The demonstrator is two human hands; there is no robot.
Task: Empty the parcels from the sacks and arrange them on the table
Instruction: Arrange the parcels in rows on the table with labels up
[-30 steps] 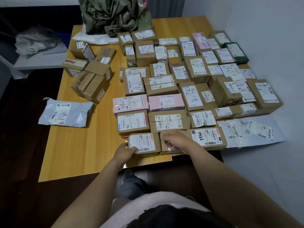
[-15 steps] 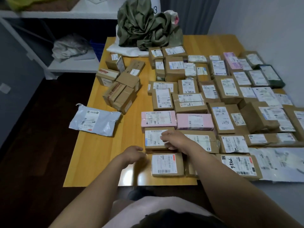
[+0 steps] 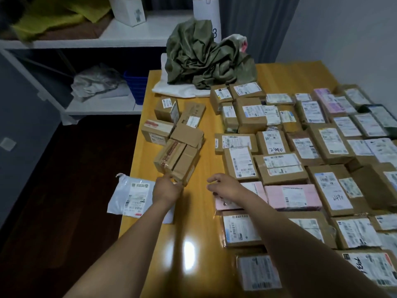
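Fingertips (image 3: 168, 179) of left hand (image 3: 166, 190) on box (image 3: 176, 160)

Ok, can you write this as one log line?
left hand: touching loose-pile box | right hand: empty, over pink parcel | sorted parcels: rows on table

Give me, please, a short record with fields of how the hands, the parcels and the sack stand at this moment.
left hand: touches the near corner of the loose box pile; grip unclear
right hand: fingers loosely curled, holds nothing, above the pink parcel
arranged parcels: in rows, labels up, on the right part of the table
white mailer: overhangs the table's left edge, partly under the left forearm
green sack: crumpled at the table's far end
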